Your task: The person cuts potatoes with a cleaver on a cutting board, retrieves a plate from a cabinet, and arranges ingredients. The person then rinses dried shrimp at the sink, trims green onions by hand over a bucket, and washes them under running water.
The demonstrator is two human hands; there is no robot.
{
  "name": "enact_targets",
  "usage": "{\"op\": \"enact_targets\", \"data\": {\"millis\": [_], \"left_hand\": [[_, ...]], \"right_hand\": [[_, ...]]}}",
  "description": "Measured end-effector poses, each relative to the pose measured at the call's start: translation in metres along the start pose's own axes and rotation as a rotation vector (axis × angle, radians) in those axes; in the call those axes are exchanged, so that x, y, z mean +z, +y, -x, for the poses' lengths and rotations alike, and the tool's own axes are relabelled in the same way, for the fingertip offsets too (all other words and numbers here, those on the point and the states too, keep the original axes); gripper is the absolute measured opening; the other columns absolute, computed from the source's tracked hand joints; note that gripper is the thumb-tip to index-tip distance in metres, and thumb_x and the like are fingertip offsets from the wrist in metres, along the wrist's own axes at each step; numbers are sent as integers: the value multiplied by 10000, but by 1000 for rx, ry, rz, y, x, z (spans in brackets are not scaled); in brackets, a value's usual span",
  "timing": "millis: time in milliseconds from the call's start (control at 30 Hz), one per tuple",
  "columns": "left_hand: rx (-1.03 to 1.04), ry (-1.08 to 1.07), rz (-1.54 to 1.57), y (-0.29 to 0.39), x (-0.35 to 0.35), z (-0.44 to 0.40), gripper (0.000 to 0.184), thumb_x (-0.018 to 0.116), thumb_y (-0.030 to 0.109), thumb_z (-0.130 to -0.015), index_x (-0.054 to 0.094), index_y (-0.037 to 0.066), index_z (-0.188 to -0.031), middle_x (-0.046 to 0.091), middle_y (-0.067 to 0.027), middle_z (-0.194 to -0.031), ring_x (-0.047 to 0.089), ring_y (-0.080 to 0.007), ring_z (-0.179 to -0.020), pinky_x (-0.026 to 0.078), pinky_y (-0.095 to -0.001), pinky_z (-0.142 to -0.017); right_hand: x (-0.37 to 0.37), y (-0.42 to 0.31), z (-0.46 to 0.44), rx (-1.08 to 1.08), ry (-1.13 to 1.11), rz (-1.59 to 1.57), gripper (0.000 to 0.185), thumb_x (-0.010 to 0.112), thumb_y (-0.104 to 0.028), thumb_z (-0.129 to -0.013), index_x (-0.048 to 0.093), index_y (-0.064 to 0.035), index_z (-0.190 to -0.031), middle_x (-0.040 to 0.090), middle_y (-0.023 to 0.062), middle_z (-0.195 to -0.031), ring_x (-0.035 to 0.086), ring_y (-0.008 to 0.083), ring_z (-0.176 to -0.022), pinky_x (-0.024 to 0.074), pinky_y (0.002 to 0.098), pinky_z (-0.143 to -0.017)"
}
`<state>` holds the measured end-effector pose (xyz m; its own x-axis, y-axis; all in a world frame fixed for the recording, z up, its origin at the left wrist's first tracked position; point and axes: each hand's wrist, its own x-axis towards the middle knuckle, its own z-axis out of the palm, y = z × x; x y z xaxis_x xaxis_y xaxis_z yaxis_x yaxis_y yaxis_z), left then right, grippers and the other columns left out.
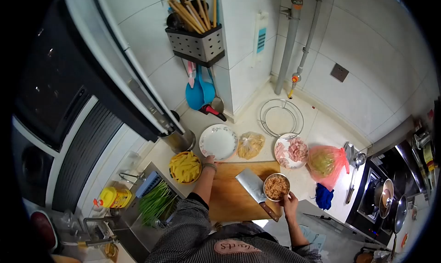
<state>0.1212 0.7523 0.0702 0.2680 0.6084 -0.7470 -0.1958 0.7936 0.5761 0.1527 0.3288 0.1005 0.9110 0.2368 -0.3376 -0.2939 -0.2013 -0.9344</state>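
My left hand (210, 160) is at the near rim of a white plate with a floral border (219, 142), its fingers closed on the edge; part of them is hidden. Nothing lies on that plate. In my right hand (290, 205) is the rim of a small bowl (277, 187) filled with brown shredded food. The bowl stands over the right side of a wooden cutting board (225, 196), beside the blade of a cleaver (252, 185). The cleaver lies flat, its wooden handle pointing toward me.
Left of the board are a bowl of yellow pieces (185, 167) and green stalks (157, 203) by the sink. Behind it sit a bagged yellowish food (251, 145), a plate of raw meat (291, 151) and a wire rack (281, 118). A red bag (327, 164) and stove (371, 203) are right.
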Motion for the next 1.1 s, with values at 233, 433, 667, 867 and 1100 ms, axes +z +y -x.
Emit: {"op": "enact_targets", "data": {"millis": [233,433,667,867,1100], "left_hand": [[314,-333,-277,-34,-63,4,383,559,99,-882,465,0,-1239,523,-113,-1198,517,-235,-1053,470,-393,-841],[606,-276,-429,-10,-160,109,244,616,166,-856,543,47,-1056,550,-43,-898,521,-135,-745,450,-285,-677],[463,133,-476,100,-234,23,233,633,209,-822,543,-4,-853,526,-73,-700,514,-169,-576,457,-319,-503],[64,40,-680,126,-201,34,313,663,236,-782,587,-63,-729,569,-136,-590,576,-226,-501,572,-349,-537],[81,127,-889,138,-180,45,308,667,207,-809,624,-96,-778,633,-184,-678,626,-237,-559,586,-349,-533]], "right_hand": [[36,23,-39,-4,142,-31,390,529,-160,-875,489,136,-1125,640,174,-740,643,229,-542,541,293,-510],[51,-8,-33,5,55,-214,407,543,-192,-874,480,103,-1148,637,143,-749,623,219,-521,522,297,-498],[57,-17,7,-272,350,202,341,547,-154,-855,481,-22,-1163,539,92,-788,506,165,-692,433,307,-617],[95,-37,32,-284,11,158,261,477,-12,-856,500,-45,-1114,527,66,-822,531,118,-596,444,249,-482],[111,-11,33,-343,-145,191,262,486,19,-832,515,-39,-1087,513,47,-762,528,104,-565,442,231,-483]]}}
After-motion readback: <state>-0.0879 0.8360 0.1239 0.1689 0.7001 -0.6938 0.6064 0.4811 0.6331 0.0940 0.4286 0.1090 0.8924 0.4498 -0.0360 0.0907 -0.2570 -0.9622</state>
